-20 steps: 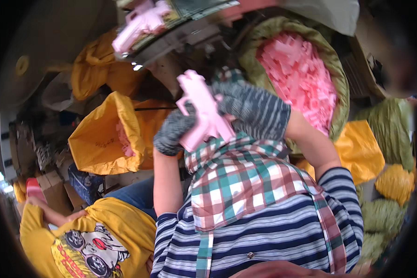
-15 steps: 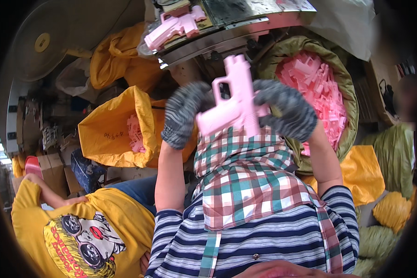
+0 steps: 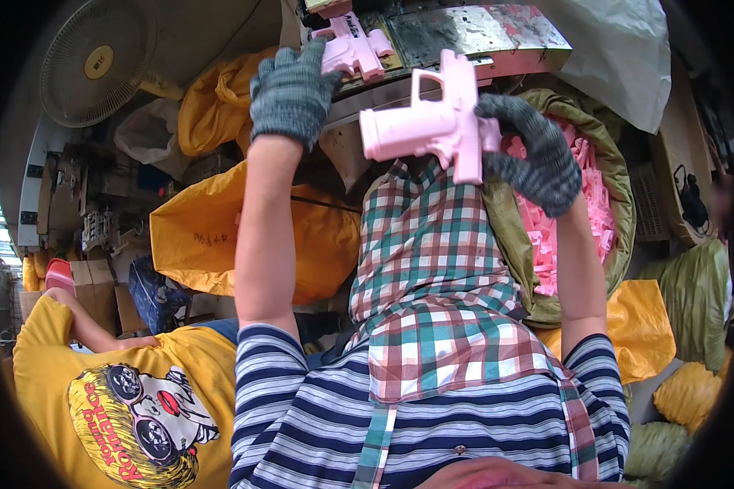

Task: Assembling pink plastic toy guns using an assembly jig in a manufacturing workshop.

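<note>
My right hand (image 3: 538, 155), in a grey knit glove, grips a pale pink plastic toy pistol (image 3: 465, 122) between thumb and fingers. The toy hangs above my checked apron, its handle pointing left. My left hand (image 3: 292, 98), gloved alike, is up at the machine's edge, its fingers and thumb closed around the near side of a second pink toy pistol (image 3: 357, 53). Dark print shows on that toy's upper part. The glove hides some of it.
The metal machine bed (image 3: 481, 41) spans the top. An olive sack (image 3: 620, 187) full of pink parts stands at right, a yellow sack (image 3: 196, 236) at left. A fan (image 3: 98, 63) is far left. A person in a yellow shirt (image 3: 41, 350) sits at lower left.
My left hand has left the held toy pistol and moved up and left to the one on the machine. My right hand has carried its toy slightly up and right.
</note>
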### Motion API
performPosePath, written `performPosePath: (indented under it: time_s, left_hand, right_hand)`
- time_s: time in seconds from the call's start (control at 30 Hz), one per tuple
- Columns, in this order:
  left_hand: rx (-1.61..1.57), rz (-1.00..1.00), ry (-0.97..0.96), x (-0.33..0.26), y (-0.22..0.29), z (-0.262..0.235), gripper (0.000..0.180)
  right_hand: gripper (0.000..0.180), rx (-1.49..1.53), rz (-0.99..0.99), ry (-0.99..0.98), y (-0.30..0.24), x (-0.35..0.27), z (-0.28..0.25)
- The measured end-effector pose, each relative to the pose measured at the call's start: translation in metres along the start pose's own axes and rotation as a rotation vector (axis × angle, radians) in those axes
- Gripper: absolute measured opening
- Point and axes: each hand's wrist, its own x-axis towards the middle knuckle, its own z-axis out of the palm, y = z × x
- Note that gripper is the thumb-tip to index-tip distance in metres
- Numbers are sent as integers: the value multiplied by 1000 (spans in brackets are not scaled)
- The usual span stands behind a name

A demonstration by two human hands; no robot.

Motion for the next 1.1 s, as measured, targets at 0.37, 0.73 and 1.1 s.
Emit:
performPosePath:
  time_s: [0.37,0.73,1.1]
  left_hand:
    - [183,-518,-95,-167,-112,40,67]
    - [-628,-269,-606,-156,-34,78,52]
    - [-672,-128,-778,-157,20,87,51]
  right_hand:
    - [37,-369,-237,-206,69,145,45]
    - [33,-27,684,-480,161,-60,-35]
    - [53,-492,932,-438,210,-184,-9]
